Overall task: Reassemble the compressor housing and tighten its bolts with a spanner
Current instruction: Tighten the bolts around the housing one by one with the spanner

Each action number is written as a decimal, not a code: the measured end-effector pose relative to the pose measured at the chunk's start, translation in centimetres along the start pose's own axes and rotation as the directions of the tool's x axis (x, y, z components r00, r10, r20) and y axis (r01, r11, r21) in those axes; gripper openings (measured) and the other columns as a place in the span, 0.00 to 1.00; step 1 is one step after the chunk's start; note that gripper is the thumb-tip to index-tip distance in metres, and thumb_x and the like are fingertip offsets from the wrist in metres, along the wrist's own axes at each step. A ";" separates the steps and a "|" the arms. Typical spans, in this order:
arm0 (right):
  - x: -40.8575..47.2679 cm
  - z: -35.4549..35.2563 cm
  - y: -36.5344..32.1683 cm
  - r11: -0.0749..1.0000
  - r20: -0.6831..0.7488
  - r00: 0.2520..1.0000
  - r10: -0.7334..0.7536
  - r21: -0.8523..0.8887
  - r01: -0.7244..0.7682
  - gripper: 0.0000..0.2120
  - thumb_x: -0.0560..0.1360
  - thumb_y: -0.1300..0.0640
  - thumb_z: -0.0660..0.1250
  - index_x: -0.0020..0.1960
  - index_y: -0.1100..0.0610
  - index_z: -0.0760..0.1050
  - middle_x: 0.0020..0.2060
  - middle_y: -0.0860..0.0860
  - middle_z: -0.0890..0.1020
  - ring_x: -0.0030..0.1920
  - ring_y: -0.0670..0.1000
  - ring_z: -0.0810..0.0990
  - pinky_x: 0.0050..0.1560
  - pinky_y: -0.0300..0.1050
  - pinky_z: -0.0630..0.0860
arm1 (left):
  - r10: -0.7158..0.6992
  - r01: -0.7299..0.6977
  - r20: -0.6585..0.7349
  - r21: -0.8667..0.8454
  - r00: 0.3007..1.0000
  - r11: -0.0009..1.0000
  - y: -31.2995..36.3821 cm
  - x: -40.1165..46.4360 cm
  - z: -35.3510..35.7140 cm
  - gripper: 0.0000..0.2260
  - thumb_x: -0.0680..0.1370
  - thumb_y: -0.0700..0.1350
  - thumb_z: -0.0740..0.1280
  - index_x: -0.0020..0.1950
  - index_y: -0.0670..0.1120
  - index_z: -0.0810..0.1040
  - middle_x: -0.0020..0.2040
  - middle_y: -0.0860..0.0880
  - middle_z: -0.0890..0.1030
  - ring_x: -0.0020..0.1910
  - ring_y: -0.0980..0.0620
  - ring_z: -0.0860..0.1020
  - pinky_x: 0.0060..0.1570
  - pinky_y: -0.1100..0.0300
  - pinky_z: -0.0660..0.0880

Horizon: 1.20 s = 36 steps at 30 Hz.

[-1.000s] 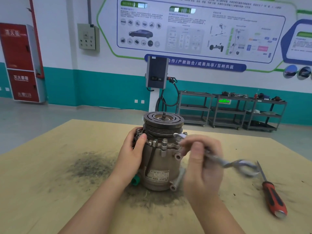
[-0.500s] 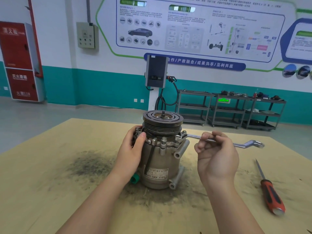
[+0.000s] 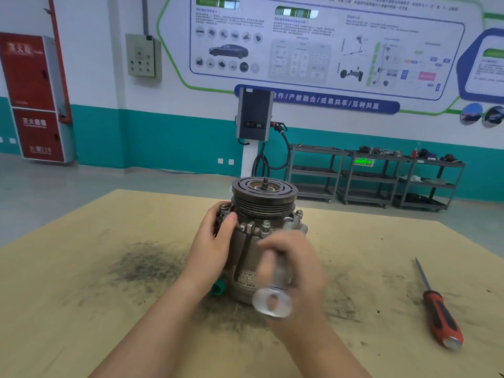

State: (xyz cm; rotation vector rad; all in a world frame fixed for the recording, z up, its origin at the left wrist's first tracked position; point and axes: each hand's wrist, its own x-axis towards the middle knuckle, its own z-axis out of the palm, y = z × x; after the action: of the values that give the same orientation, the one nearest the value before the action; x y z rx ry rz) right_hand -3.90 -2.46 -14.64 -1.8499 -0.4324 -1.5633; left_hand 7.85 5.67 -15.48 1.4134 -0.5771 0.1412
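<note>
Compressor (image 3: 261, 241) is standing upright mid-counter, grooved pulley (image 3: 264, 193) on top with the shaft stub poking up from its centre, label side facing me. Flange bolts (image 3: 299, 213) are sitting in a ring just under the pulley. My left hand (image 3: 215, 242) is gripping the housing on its left side, thumb lying across the front just below the flange, fingers wrapping round behind. My right hand (image 3: 296, 271) is in front of the housing's right half, blurred, clenching the spanner (image 3: 272, 300); its ring end is pointing toward me, low, also blurred. Far end of the spanner is hiding behind my hand, so I can't tell whether it is sitting on a bolt. A green cap (image 3: 217, 289) is sticking out at the housing base, just beside my left wrist. Counter (image 3: 81, 309) is a tan board with a dark grimy smear (image 3: 147, 261) lying left of the compressor and more grit around the base. A red-and-black screwdriver (image 3: 436, 306) is lying well apart on the right, tip pointing away from me. Behind: grey shelving carts (image 3: 373, 175), a wall charger (image 3: 255, 115) and a red cabinet (image 3: 32, 96) along the teal-and-white wall.
</note>
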 end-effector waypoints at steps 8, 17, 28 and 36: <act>1.7 -1.6 0.6 0.994 0.049 0.998 0.027 0.108 -0.032 0.09 0.82 0.51 0.57 0.53 0.52 0.74 0.48 0.46 0.78 0.45 0.47 0.79 0.47 0.44 0.77 | -0.022 0.023 0.009 -0.007 1.000 1.000 -0.1 0.0 -0.1 0.08 0.77 0.58 0.62 0.53 0.69 0.76 0.54 0.60 0.83 0.56 0.60 0.80 0.58 0.54 0.76; 3.4 -3.3 1.1 0.693 -0.257 0.782 0.568 0.662 -0.285 0.12 0.75 0.63 0.52 0.38 0.61 0.72 0.31 0.57 0.80 0.26 0.54 0.75 0.28 0.41 0.71 | -0.047 0.047 0.003 -0.010 0.999 0.999 0.3 -0.3 0.0 0.07 0.83 0.51 0.60 0.56 0.62 0.75 0.56 0.61 0.81 0.56 0.63 0.78 0.63 0.50 0.75; 4.1 -4.4 3.1 0.333 -0.104 0.503 0.858 0.858 -0.391 0.18 0.78 0.60 0.52 0.31 0.56 0.68 0.25 0.55 0.74 0.22 0.52 0.68 0.24 0.36 0.63 | -0.027 0.027 0.024 -0.001 0.999 1.000 0.2 -0.2 0.0 0.07 0.83 0.52 0.59 0.55 0.65 0.74 0.52 0.68 0.81 0.54 0.67 0.78 0.58 0.54 0.76; 0.1 0.2 0.7 0.999 0.057 0.998 -0.028 -0.015 0.029 0.08 0.75 0.58 0.66 0.40 0.61 0.78 0.39 0.51 0.79 0.40 0.51 0.77 0.43 0.49 0.76 | -0.024 0.023 -0.011 -0.051 1.000 0.998 0.2 0.2 0.1 0.07 0.83 0.47 0.62 0.58 0.58 0.75 0.58 0.52 0.81 0.61 0.49 0.79 0.66 0.43 0.72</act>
State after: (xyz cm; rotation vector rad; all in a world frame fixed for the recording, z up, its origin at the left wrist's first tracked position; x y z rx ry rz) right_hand -3.29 -2.86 -14.74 -1.9115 -0.4750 -1.5404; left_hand 7.92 5.54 -15.24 1.3693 -0.5508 0.1150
